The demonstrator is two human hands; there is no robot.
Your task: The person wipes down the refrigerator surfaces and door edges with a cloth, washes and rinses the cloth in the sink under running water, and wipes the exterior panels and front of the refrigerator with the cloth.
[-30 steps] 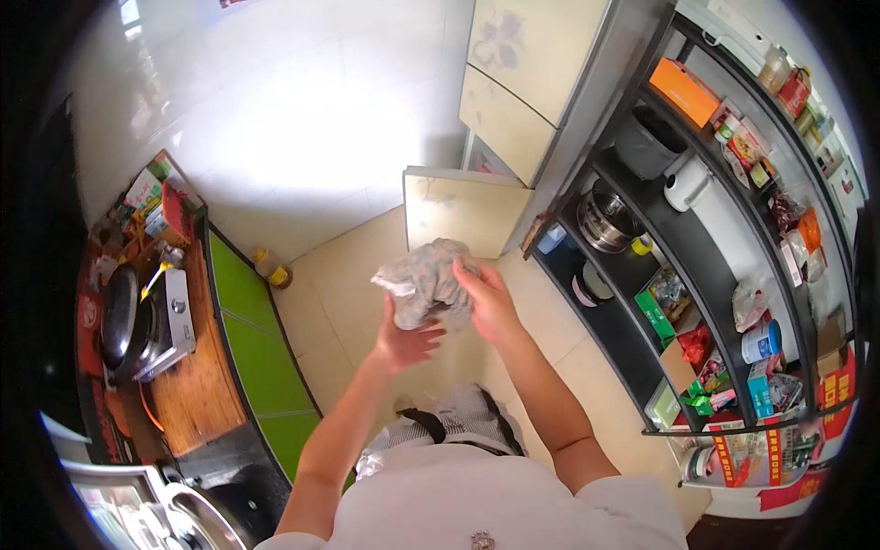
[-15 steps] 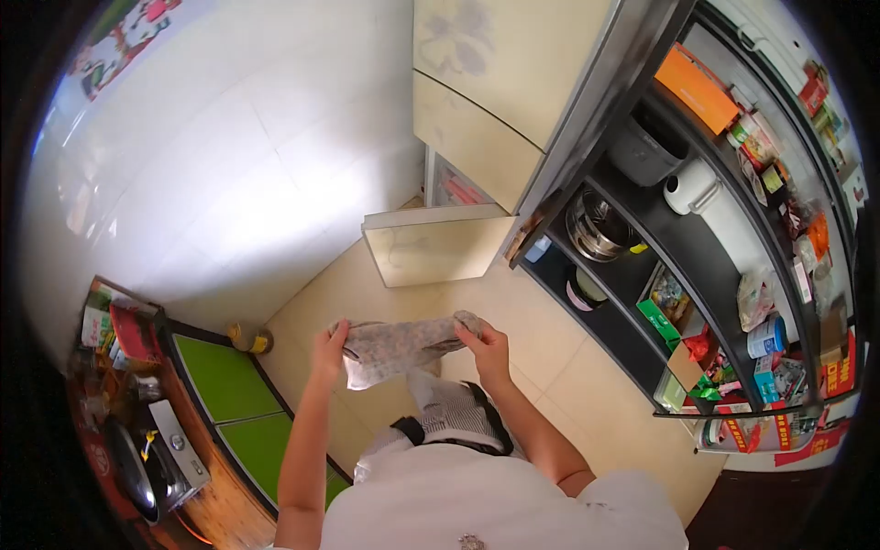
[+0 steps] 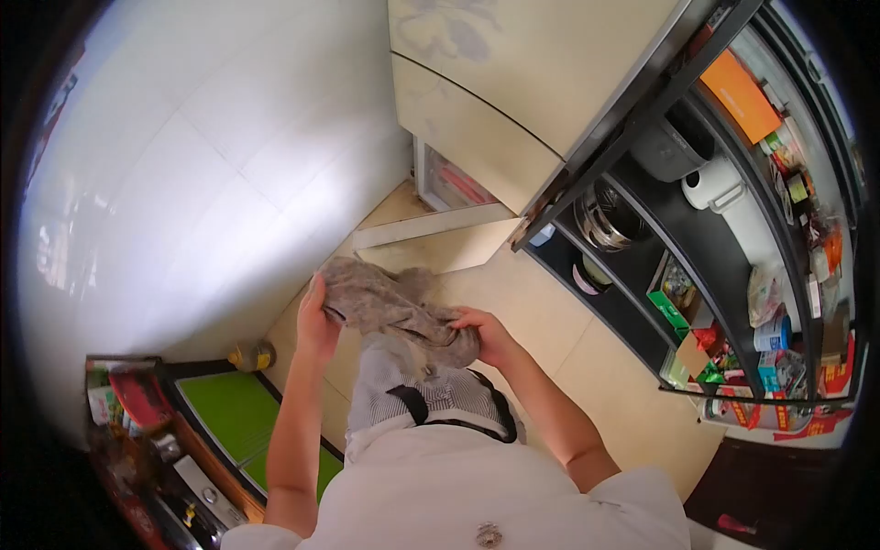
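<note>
A crumpled grey-brown cloth (image 3: 390, 307) hangs between my two hands in front of my body, above the tiled floor. My left hand (image 3: 318, 316) has its fingers closed on the cloth's upper left end. At the lower right end, my right hand (image 3: 484, 336) pinches the cloth between thumb and fingers. Just beyond the cloth, the lowest door (image 3: 445, 240) of a cream fridge (image 3: 495, 82) stands open, with a drawer (image 3: 454, 183) partly visible behind it.
Black shelves (image 3: 678, 220) on the right hold pots, a white kettle (image 3: 715, 186), boxes and bags. On the left are green cabinets (image 3: 225, 412), a stove (image 3: 203, 490) and a jar (image 3: 251, 355) on the floor. A white tiled wall (image 3: 220, 183) rises ahead.
The cloth went from bunched up to stretched out, and now sags and tilts down to the right. My left hand has risen slightly. The view has shifted closer to the fridge.
</note>
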